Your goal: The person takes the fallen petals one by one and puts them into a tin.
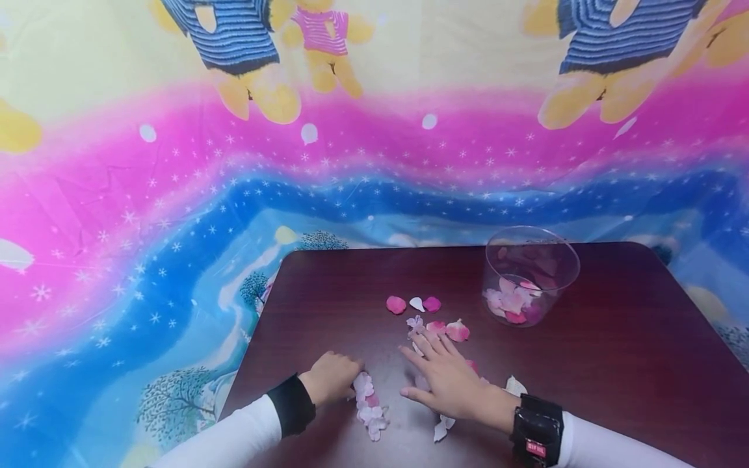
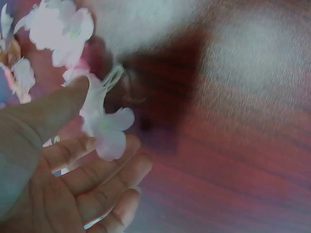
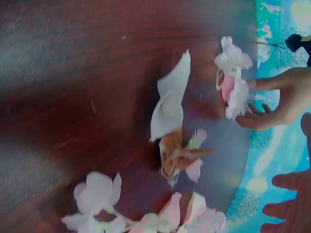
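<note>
My left hand is at the left end of a row of artificial blossoms, pale pink with a deeper pink petal among them. In the left wrist view its thumb and fingers pinch a pale blossom with a thin looped stem. My right hand is spread palm down above the middle of the table, its fingers straight and apart. Partly hidden under it lie pink and white petals. Just past its fingertips are a lilac blossom and a pink-and-white petal. White petals show beside a brown piece.
A clear round tub holding pink and white petals stands at the back right of the dark red table. A pink petal, a white petal and a magenta petal lie farther back. A printed cloth hangs behind.
</note>
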`<state>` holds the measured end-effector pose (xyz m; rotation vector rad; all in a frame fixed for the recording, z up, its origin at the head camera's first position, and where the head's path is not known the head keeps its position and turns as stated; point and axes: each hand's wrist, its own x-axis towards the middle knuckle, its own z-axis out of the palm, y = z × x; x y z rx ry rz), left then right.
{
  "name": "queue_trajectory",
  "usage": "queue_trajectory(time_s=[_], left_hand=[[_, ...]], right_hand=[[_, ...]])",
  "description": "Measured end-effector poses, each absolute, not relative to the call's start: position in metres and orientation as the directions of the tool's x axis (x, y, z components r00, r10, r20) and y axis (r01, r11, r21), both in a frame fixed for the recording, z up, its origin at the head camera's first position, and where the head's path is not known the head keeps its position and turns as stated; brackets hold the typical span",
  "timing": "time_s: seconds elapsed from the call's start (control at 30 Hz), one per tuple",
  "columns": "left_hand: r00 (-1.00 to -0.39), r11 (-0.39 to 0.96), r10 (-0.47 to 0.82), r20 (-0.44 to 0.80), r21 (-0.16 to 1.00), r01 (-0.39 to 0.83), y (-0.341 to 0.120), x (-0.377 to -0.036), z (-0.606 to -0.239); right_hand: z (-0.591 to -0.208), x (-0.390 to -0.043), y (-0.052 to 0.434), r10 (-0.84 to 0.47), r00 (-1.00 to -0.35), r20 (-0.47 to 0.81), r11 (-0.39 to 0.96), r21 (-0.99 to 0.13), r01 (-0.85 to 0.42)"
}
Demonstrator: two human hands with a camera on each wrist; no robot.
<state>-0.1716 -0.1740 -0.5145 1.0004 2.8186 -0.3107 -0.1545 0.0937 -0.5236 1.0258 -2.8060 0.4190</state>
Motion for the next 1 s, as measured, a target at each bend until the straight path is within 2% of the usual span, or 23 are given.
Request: queue_trajectory(time_s=[0.27, 0.5, 0.73, 1.0], left_hand=[[-0.736, 0.697, 0.667, -0.117, -0.253, 0.671, -0.172, -0.166, -0.530], [-0.737, 0.690, 0.661, -0.138, -0.274, 0.670, -0.171, -0.165, -0.535], [-0.740, 0.706, 0.653, -0.160, -0.226, 0.671, -0.172, -0.166, -0.533], [-0.722, 0.715, 0.691, -0.025, -0.120, 0.689, -0.172, -0.175, -0.519]], right_hand=[[-0.528, -0.148, 0.081, -0.631, -0.749, 0.201, 0.723, -0.196, -0.662], [-0.534, -0.142, 0.072, -0.658, -0.728, 0.191, 0.703, -0.188, -0.685], [-0.536, -0.142, 0.073, -0.658, -0.719, 0.222, 0.700, -0.171, -0.693], [-0.530, -0.150, 0.078, -0.629, -0.753, 0.192, 0.731, -0.183, -0.657]])
